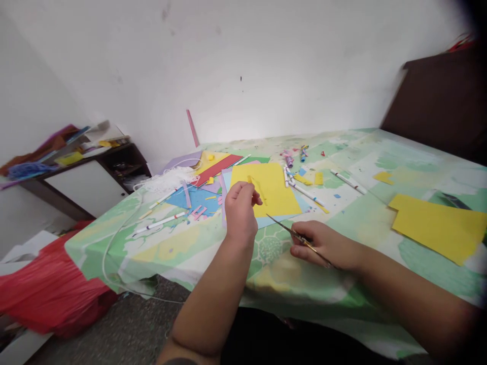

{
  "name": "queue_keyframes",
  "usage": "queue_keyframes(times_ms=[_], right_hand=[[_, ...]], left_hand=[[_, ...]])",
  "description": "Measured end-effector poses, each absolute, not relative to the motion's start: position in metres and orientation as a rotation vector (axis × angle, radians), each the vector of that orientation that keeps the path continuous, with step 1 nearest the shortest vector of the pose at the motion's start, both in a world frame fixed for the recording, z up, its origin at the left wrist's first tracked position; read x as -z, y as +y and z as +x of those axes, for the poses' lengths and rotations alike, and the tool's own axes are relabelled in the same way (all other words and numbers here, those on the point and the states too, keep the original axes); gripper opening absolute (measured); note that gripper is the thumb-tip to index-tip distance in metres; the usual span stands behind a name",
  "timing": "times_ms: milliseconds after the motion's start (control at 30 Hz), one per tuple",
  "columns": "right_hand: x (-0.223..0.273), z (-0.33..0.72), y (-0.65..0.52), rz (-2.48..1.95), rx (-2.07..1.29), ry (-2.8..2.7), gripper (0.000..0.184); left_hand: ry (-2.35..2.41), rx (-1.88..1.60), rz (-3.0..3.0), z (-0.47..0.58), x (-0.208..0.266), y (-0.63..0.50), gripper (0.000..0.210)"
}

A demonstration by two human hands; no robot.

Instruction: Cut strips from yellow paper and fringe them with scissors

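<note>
My right hand (pixel 319 246) is closed around a pair of scissors (pixel 283 225), whose dark blades point left towards my other hand. Over the yellow paper sheet (pixel 276 195), my left hand (pixel 241 205) is pinched on a small yellow paper strip (pixel 250 179). The strip is hard to tell from the yellow sheet behind it. Light blue paper (pixel 304 204) shows from under that sheet. Several white markers (pixel 308 194) lie just right of the sheet. Pink paper strips (pixel 198 213) are scattered to the left of my left hand.
A larger yellow paper piece (pixel 437 228) lies at the right of the patterned tablecloth (pixel 182 253). White cord (pixel 167 180) is heaped at the left, one strand hanging over the edge. Red card (pixel 218 170) rests behind. A low cabinet (pixel 89 182) and red plastic bag (pixel 57 284) stand left.
</note>
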State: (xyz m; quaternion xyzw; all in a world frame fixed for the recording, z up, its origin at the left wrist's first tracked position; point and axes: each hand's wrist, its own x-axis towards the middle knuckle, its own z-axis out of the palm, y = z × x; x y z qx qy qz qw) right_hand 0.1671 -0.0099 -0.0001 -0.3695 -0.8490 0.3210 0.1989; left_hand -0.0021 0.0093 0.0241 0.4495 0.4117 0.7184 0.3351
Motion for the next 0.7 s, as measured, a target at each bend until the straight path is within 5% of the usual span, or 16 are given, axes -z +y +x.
queue_keyframes(times_ms=[300, 467, 700], right_hand=[[0.016, 0.171, 0.009, -1.023, -0.974, -1.602, 0.027], [0.016, 0.166, 0.015, -1.072, -0.915, -1.515, 0.030], [0.021, 0.164, 0.017, -1.079, -0.901, -1.585, 0.033]], left_hand=[[1.494, -1.645, 1.447, 0.001, -0.015, 0.020, 0.023], [1.458, -1.424, 1.977, 0.016, -0.011, 0.008, 0.020], [1.314, -1.282, 1.966, 0.022, -0.007, 0.005, 0.022]])
